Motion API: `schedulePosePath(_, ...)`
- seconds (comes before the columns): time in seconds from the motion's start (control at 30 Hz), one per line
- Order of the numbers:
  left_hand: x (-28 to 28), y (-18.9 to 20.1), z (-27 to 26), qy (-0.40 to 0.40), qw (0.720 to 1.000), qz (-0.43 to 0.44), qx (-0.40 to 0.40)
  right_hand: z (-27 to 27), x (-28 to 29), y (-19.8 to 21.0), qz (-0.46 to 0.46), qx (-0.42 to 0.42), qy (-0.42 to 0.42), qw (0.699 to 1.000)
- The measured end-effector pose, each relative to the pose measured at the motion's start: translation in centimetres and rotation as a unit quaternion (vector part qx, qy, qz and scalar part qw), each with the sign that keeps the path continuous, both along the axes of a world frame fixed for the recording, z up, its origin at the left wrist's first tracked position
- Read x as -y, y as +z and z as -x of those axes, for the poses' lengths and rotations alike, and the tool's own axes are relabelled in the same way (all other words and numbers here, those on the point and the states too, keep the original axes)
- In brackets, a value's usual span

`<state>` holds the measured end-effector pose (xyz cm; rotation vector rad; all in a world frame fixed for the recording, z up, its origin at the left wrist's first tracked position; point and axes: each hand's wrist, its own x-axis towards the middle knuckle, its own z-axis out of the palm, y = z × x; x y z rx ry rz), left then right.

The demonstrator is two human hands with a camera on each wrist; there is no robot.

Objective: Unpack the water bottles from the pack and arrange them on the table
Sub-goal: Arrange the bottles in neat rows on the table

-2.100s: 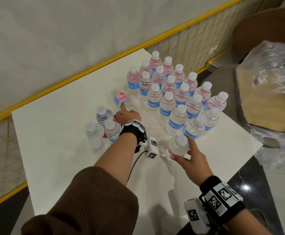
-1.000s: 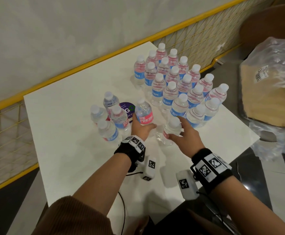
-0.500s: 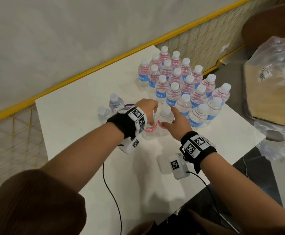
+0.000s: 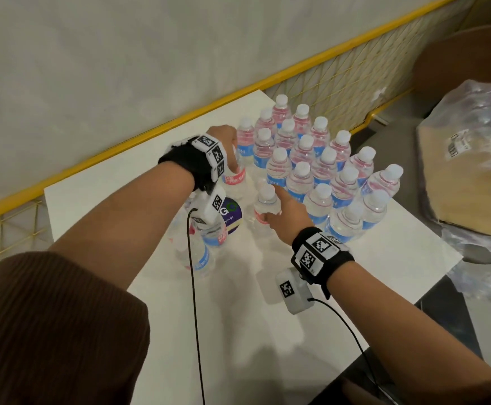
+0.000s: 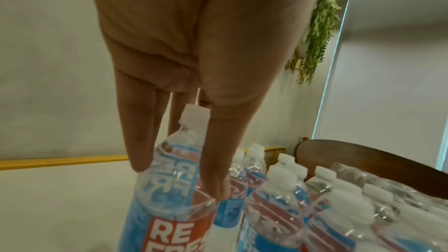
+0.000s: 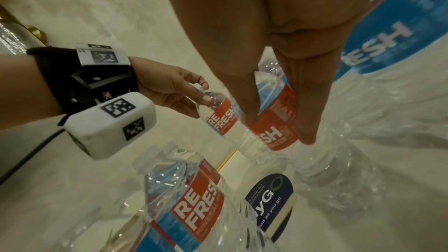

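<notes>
My left hand (image 4: 223,141) grips a red-labelled water bottle (image 4: 234,176) by its neck and shoulder, at the back-left corner of the standing block of bottles (image 4: 311,159). The left wrist view shows its fingers (image 5: 140,141) reaching down round this bottle (image 5: 174,189). My right hand (image 4: 285,211) holds a second water bottle (image 4: 264,206) upright by its upper body, just left of the block's front rows. Whether either bottle's base touches the table (image 4: 267,331) I cannot tell. Loose bottles (image 4: 206,244) stand under my left forearm.
A purple round sticker (image 4: 231,213) lies on the table between the loose bottles and my right hand. The torn plastic pack wrap (image 4: 472,159) sits on a seat to the right. A yellow wire railing (image 4: 296,71) runs behind the table. Wrist-camera cables hang over the near tabletop.
My left hand has carried its bottle away from me and leftward, to the back-left corner of the block. My right hand has kept its bottle close to the block's front.
</notes>
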<state>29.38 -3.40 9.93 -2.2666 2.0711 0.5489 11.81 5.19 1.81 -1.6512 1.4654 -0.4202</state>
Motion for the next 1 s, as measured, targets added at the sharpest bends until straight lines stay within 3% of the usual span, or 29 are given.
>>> schedulePosePath(0.27, 3.5, -4.2, -2.3, 0.037, 0.999, -0.022, 0.032, -3.3, 4.8, 1.5, 0.033, -0.069, 0.057, 0.995)
schedulePosePath(0.47, 4.3, -3.7, -3.4, 0.010, 0.996, -0.069, 0.061, -4.4, 7.3, 5.0, 0.102, -0.139, 0.093, 0.981)
schedulePosePath(0.6, 4.9, -3.4, -3.4, -0.010, 0.993, -0.079, 0.087, -5.9, 8.9, 7.1, 0.101, -0.255, 0.164, 0.948)
schedulePosePath(0.73, 4.7, -3.1, -3.5, 0.021, 0.996, -0.069, 0.059, -7.0, 10.1, 8.0, 0.101, -0.333, 0.217, 0.912)
schedulePosePath(1.0, 5.4, -3.5, -3.3, 0.086, 0.995, -0.043, 0.029, -7.1, 11.3, 8.6, 0.115, -0.340, 0.242, 0.902)
